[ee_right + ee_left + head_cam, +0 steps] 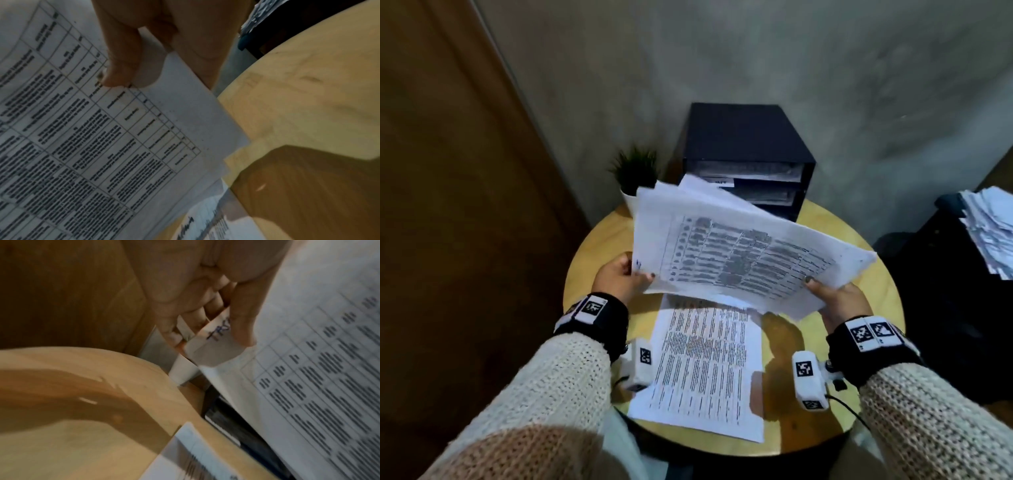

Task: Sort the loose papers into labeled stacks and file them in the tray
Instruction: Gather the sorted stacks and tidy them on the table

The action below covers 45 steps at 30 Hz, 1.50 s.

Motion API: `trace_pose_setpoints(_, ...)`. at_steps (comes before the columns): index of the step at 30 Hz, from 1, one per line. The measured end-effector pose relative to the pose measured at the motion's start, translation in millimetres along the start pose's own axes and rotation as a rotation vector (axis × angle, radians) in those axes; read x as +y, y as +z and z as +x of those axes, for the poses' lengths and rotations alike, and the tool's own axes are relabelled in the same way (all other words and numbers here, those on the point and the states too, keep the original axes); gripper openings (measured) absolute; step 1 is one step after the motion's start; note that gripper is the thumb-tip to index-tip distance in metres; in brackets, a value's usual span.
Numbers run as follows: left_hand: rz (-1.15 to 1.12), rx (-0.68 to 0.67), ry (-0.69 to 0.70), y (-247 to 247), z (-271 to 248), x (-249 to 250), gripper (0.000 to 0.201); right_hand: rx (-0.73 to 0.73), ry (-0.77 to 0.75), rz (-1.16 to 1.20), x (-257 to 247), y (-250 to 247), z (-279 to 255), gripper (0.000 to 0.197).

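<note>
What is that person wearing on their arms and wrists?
Chunky cream knitted sleeves cover both arms. Each wrist has a black band with white square tags printed in black patterns. A small white camera box hangs under each wrist, with a thin black cable trailing from the right one.

I see a small potted plant (635,173) standing on the round wooden table (866,270), close to the grey wall (722,51), with a brown door (448,171) at left.

Plant pot (631,200) crowds tray (748,137) left side.
</note>
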<state>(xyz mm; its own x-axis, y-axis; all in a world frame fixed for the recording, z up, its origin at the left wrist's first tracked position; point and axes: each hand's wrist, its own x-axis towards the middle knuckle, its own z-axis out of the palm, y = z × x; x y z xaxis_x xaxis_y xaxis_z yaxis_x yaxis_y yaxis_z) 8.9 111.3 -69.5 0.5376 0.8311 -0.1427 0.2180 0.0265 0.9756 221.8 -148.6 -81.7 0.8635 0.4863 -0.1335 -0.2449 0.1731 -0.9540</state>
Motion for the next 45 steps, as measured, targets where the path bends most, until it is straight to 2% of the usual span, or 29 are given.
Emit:
trace_pose_setpoints(2, 0.106, -0.01, -0.033, 3, -2, -6, 0.029, 0.012, -0.002, -0.141, 3, 3, -3, 0.034)
trace_pose_setpoints(3, 0.148, 0.004, -0.05, 4, -3, -10, 0.035, 0.032, 0.011, -0.221, 6, 2, -4, 0.023)
trace_pose_setpoints(4, 0.184, 0.027, -0.07, 6, -5, -13, 0.044, 0.043, 0.029, -0.282, 9, 2, -4, 0.019)
trace_pose_setpoints(6, 0.161, 0.041, -0.073, 11, -10, -17, 0.051, 0.043, 0.072, -0.33, 16, -1, -6, 0.021)
trace_pose_setpoints(10, -0.137, -0.014, -0.098, 21, -21, -17, 0.037, 0.092, 0.103, -0.351, 17, -2, -6, 0.018)
trace_pose_setpoints(15, -0.222, 0.002, -0.127, 20, -14, -12, 0.03, 0.107, 0.115, -0.338, 12, -4, -4, 0.016)
trace_pose_setpoints(17, -0.301, -0.003, -0.141, 18, -12, -12, 0.036, 0.111, 0.118, -0.367, 12, -5, -5, 0.02)
trace_pose_setpoints(20, -0.283, -0.004, -0.129, 19, -6, -25, 0.048, 0.149, 0.104, -0.402, 10, -3, -9, 0.012)
trace_pose_setpoints(26, -0.115, 0.01, -0.131, 29, -19, -14, 0.029, 0.149, 0.13, -0.383, 7, 5, -9, 0.013)
trace_pose_setpoints(29, -0.057, 0.053, -0.075, 25, -18, -10, 0.028, 0.13, 0.099, -0.454, -2, 8, -12, 0.019)
trace_pose_setpoints(34, 0.058, 0.109, 0.046, 10, -15, 13, 0.031, 0.081, -0.081, -0.532, -29, 17, -10, 0.03)
trace_pose_setpoints(37, 0.103, 0.052, 0.095, 0, -9, 30, 0.025, -0.03, -0.16, -0.435, -45, 26, -8, 0.052)
trace_pose_setpoints(38, 0.11, 0.013, 0.114, -2, -7, 35, 0.029, -0.063, -0.197, -0.469, -51, 30, -7, 0.059)
trace_pose_setpoints(40, 0.077, -0.045, 0.114, -4, -6, 46, 0.039, -0.128, -0.267, -0.756, -61, 40, -8, 0.067)
trace_pose_setpoints(42, 0.062, -0.089, 0.146, -2, -9, 60, 0.042, -0.215, -0.248, -1.013, -65, 51, -11, 0.061)
trace_pose_setpoints(45, 0.025, -0.161, 0.187, 8, -10, 77, 0.042, -0.249, -0.207, -1.157, -62, 59, -12, 0.043)
